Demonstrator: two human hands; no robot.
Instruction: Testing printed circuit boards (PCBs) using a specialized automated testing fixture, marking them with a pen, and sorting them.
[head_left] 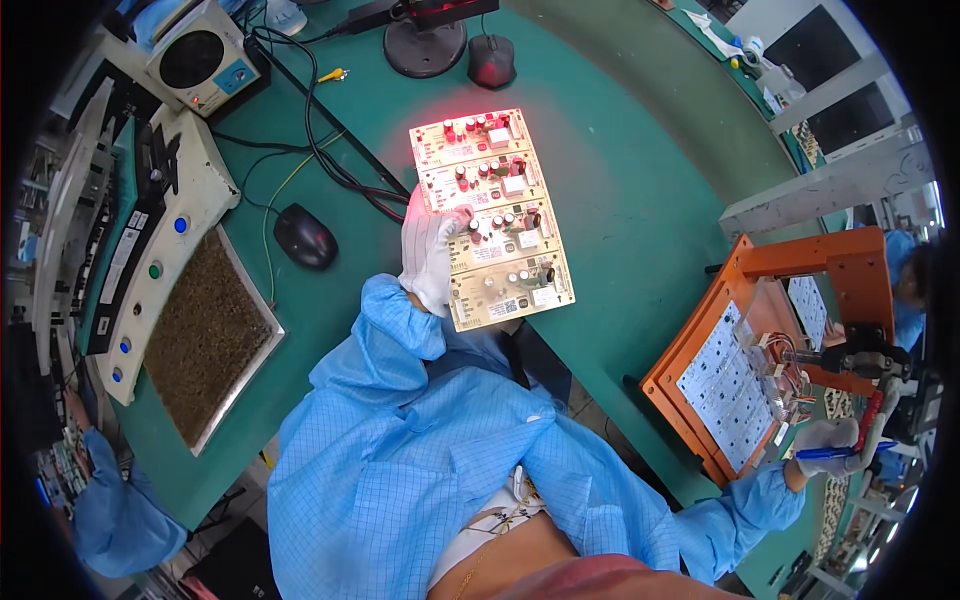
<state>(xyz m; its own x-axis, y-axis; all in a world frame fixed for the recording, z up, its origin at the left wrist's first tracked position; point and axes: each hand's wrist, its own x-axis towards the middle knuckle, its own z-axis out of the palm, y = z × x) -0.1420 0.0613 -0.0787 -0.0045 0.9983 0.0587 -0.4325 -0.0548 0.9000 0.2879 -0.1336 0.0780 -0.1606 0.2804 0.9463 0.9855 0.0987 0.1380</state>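
My left hand, in a white glove, grips the left edge of a panel of circuit boards. Several joined boards make up this panel, with capacitors and white parts on top, and red light falls on its far end. Far to the right, my gloved right hand is closed around a blue pen. That hand also lies against the red handle of a lever clamp on an orange fixture. Inside the fixture sits a pale plate with wires beside it.
A black mouse lies left of the panel, another mouse beyond it. Black cables run across the green table. At left stands a machine with coloured buttons and a brown mat; a speaker-like box sits behind.
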